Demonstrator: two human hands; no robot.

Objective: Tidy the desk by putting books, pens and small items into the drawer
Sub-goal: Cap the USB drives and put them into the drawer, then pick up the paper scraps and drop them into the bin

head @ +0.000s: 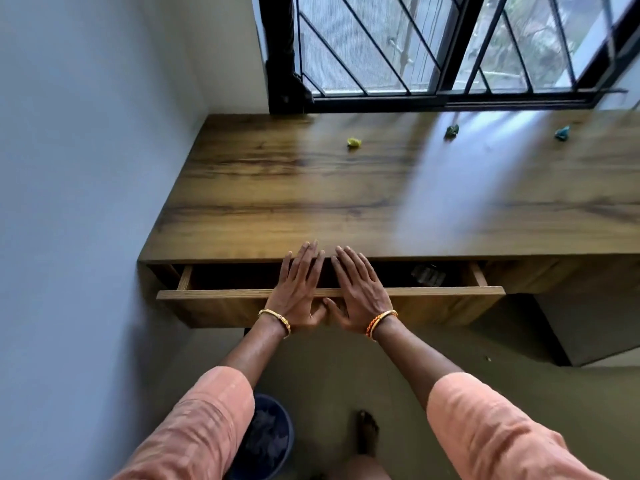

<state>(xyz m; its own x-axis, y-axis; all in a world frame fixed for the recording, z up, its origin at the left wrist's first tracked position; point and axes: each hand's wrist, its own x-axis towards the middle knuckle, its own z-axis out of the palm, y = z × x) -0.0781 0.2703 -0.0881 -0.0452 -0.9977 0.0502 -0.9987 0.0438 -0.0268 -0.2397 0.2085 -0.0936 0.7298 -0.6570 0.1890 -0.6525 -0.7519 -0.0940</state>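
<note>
Both hands flat w/ fingers straight, no grip on anything: left hand [298, 285] and right hand [360, 289] lie side by side, thumbs nearly touching, palms against the front panel of the partly open wooden drawer [214, 294], fingers reaching over its top edge. Inside the drawer, right of the hands, a small dark blurred item [428, 274], can't tell what. Well beyond the fingertips on the brown wood-grain desk [311, 188]: crumpled yellow scrap [354, 142], dark green scrap [451, 130] and teal scrap [562, 132] further right.

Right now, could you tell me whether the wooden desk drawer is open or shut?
Partly open: the wooden desk drawer stands out from the desk, its dark interior showing.
</note>
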